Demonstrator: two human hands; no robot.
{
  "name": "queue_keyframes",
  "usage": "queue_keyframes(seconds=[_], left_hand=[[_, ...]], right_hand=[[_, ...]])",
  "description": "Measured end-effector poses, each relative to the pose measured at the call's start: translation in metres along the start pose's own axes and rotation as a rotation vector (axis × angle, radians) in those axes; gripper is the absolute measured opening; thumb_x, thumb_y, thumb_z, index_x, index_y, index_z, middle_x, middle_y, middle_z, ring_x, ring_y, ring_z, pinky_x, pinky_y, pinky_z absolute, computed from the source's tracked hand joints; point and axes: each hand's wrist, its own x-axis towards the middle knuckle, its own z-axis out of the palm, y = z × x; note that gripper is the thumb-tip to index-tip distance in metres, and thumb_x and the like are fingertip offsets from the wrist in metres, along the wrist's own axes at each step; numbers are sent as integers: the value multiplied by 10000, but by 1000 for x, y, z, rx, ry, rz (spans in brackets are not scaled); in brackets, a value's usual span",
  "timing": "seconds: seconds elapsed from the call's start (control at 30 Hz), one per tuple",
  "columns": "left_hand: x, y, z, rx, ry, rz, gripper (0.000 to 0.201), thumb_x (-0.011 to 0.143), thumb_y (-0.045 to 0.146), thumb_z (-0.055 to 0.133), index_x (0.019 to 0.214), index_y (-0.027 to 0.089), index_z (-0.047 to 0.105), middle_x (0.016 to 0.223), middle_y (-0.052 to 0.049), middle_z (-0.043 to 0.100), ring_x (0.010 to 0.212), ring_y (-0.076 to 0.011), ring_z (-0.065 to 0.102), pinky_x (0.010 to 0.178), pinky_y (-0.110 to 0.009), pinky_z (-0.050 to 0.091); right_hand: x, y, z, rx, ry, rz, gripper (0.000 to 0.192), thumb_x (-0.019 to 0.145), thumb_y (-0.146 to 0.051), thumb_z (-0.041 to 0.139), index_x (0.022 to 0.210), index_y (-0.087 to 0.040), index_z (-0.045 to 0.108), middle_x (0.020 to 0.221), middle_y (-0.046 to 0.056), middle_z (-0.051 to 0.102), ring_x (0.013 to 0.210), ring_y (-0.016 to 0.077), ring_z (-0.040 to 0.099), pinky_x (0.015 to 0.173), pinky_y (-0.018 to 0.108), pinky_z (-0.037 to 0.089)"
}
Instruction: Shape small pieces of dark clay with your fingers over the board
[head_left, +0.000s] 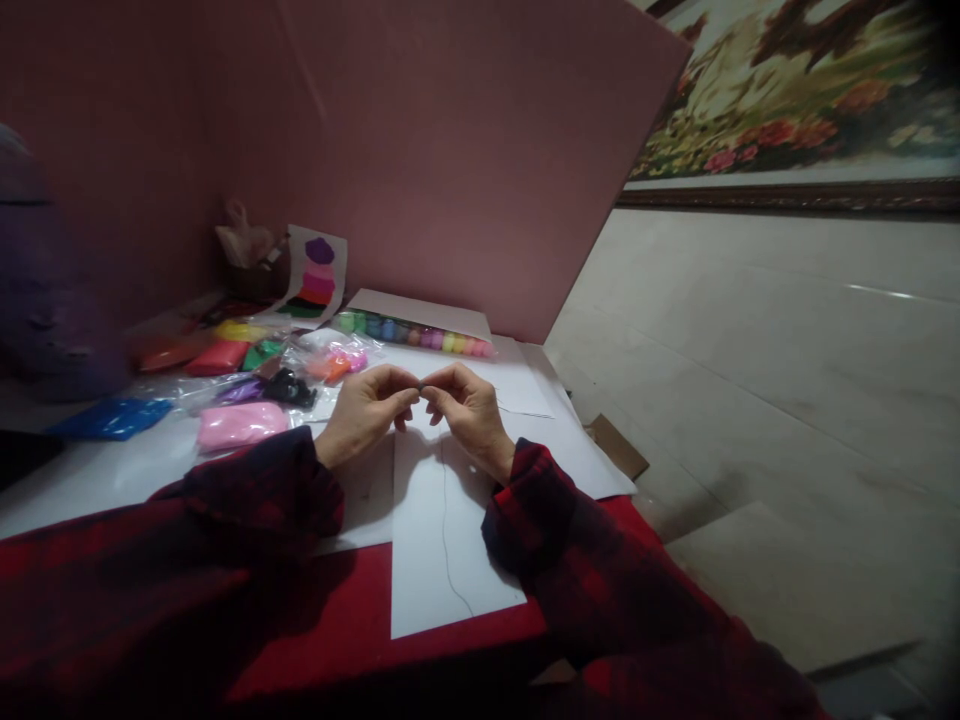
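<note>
My left hand (pixel 367 412) and my right hand (pixel 472 410) meet fingertip to fingertip above a white sheet of paper (pixel 420 560). Between the thumbs and index fingers of both hands is pinched a small dark piece (pixel 421 386), probably modelling clay; the fingertips hide most of it. A thin, wavy dark line runs down the paper below them. Left of my hands lie clear bags of soft coloured clay, among them a pink one (pixel 241 426), a black one (pixel 288 388) and a blue one (pixel 112 418).
Behind my hands lies a long pack of coloured clay pots (pixel 412 332). A sheet with coloured shapes (pixel 318 275) leans near a basket (pixel 247 272) at the back. A purple object (pixel 52 290) stands far left. The red-covered table (pixel 330 620) ends near me.
</note>
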Motion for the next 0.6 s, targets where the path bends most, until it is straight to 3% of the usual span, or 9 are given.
queue_keyframes(seconds=[0.17, 0.4, 0.6], left_hand=[[0, 2, 2, 21, 8, 13, 163, 641, 254, 775, 679, 145, 662, 529, 12, 629, 406, -101, 550, 398, -229, 460], [3, -4, 0, -24, 145, 33, 177, 627, 215, 774, 739, 144, 656, 542, 14, 636, 427, -113, 577, 394, -222, 481], [0, -1, 1, -54, 30, 8, 202, 616, 258, 827, 710, 135, 697, 633, -34, 689, 502, -144, 639, 413, -238, 505]], right_hand=[[2, -2, -1, 46, 0, 44, 207, 785, -367, 729, 785, -191, 622, 652, -36, 609, 519, 95, 559, 476, 245, 516], [6, 2, -2, 81, 172, 91, 315, 747, -451, 765, 779, -188, 594, 645, -14, 648, 511, 99, 572, 439, 233, 508], [6, 1, -2, 75, 162, 105, 345, 740, -484, 778, 787, -186, 610, 640, -22, 631, 517, 97, 567, 446, 233, 518]])
